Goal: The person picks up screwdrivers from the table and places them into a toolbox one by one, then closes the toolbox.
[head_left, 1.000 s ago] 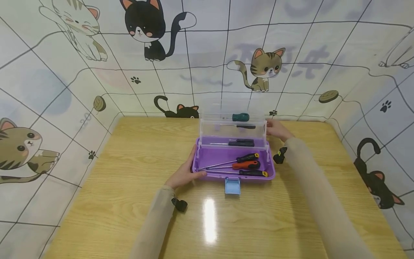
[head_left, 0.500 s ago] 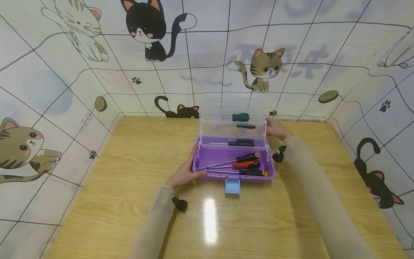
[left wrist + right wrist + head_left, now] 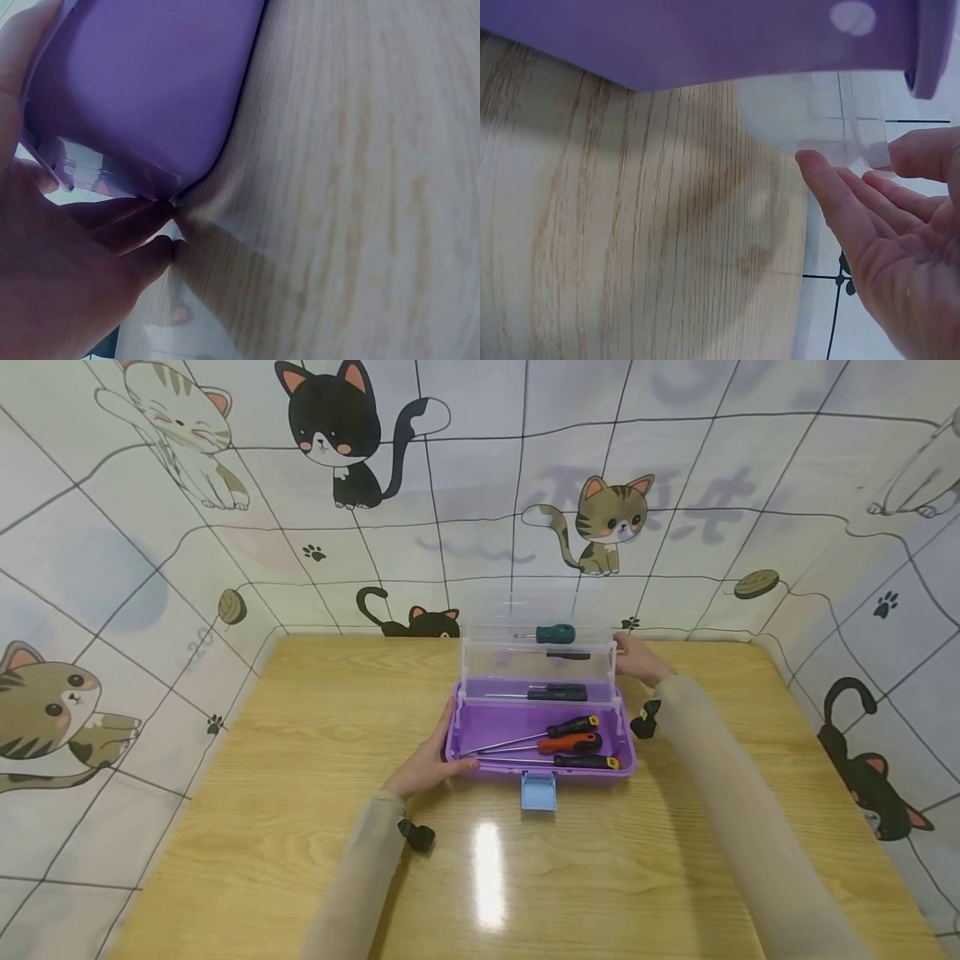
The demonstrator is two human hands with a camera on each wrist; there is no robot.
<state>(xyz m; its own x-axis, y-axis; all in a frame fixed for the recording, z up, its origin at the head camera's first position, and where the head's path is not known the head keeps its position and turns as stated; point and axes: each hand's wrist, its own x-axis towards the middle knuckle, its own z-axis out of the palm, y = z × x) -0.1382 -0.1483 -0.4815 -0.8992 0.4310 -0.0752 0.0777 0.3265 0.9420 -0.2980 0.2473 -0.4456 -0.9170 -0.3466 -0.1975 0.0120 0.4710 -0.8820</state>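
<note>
A purple toolbox (image 3: 491, 718) stands on the table with its clear lid (image 3: 480, 662) tilted up at the back. My left hand (image 3: 423, 767) grips the box's left end, thumb along the front rim; the left wrist view shows its fingers (image 3: 142, 221) at a lower corner. At the back right, my right hand (image 3: 642, 660) holds the side edge of the clear lid between thumb and fingers. In the box lie an orange-handled screwdriver (image 3: 570, 743) and black-and-yellow screwdrivers (image 3: 585, 762). A green-handled screwdriver (image 3: 556, 634) and several black-handled ones show behind clear plastic.
A light blue latch (image 3: 538, 792) hangs down at the box's front. The wooden table (image 3: 322, 727) extends around the box, and cat-patterned walls (image 3: 480, 543) rise behind it and on both sides. A small black camera (image 3: 417, 836) sits on the left wrist.
The head view has shifted very slightly. Both hands, the toolbox and its raised lid stay as they were.
</note>
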